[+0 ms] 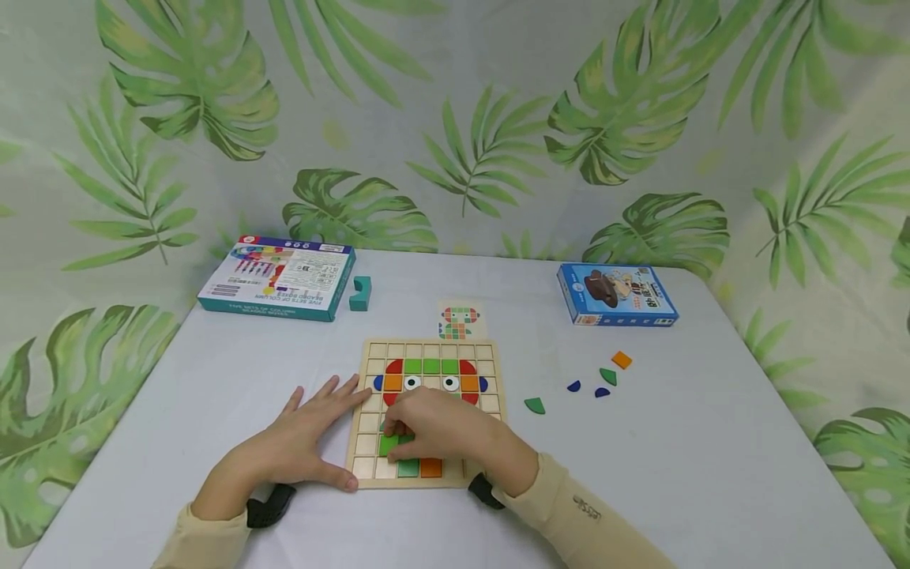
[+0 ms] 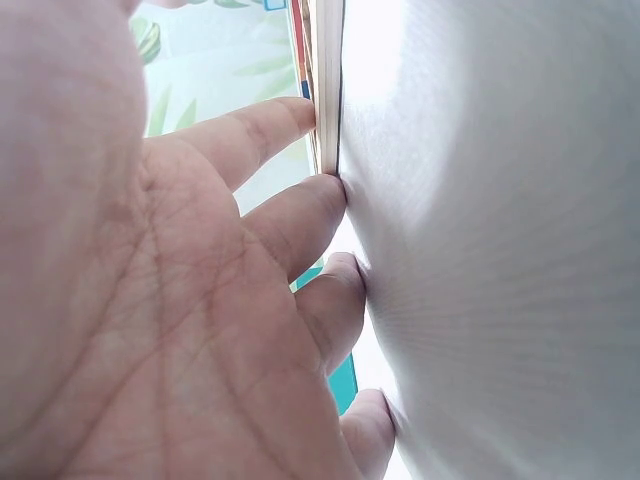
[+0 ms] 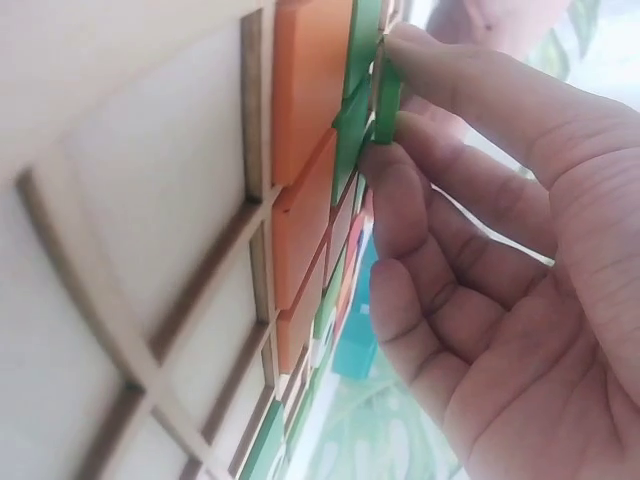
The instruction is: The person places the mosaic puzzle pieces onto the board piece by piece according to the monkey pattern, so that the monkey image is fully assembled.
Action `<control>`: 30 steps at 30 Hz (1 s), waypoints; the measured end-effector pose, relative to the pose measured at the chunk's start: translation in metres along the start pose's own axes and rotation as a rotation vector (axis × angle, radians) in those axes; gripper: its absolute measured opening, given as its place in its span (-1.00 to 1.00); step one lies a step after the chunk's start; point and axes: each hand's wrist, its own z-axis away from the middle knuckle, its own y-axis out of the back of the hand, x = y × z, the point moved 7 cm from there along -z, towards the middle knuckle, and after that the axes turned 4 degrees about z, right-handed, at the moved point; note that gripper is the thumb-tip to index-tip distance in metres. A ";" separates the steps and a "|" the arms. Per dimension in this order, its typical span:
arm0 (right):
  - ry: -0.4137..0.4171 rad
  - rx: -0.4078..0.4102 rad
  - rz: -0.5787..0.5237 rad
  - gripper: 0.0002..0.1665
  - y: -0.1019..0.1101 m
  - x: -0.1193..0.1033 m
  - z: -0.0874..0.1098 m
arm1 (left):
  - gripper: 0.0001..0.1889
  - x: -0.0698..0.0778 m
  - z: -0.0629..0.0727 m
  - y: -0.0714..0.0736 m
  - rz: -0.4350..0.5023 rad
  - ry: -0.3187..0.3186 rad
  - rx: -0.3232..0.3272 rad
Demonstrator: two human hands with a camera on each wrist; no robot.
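Observation:
A wooden grid board [image 1: 363, 467] holds coloured tiles forming a face with red corner pieces, orange squares [image 1: 470, 383], a green top row [image 1: 430, 366] and two eye tiles [image 1: 450, 383]. My right hand [image 1: 444, 423] is over the board's lower half and pinches a green square tile [image 3: 389, 100] between thumb and fingertips, near the lower left cells. Orange tiles [image 3: 305, 110] sit in cells beside it; the hand covers part of the pattern. My left hand [image 1: 302, 442] is spread flat at the board's left edge, its fingertips [image 2: 322, 195] at the board's side and on the table.
Behind the board lies a pattern card [image 1: 460, 320]. To the right are loose green quarter-circles [image 1: 535, 406], blue half-circles [image 1: 602, 392] and an orange square [image 1: 622, 360]. A teal block [image 1: 360, 293] and a large box [image 1: 277, 278] stand back left, a blue box [image 1: 617, 294] back right.

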 end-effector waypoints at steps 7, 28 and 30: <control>-0.008 -0.013 0.022 -0.73 0.000 -0.002 -0.002 | 0.29 0.000 0.000 0.000 0.001 -0.002 0.003; 0.003 -0.033 0.050 -0.70 -0.003 -0.003 -0.007 | 0.29 -0.001 0.000 0.000 -0.012 -0.007 0.006; 0.002 -0.034 0.051 -0.70 -0.003 -0.003 -0.007 | 0.29 -0.001 0.000 0.000 -0.014 -0.006 0.003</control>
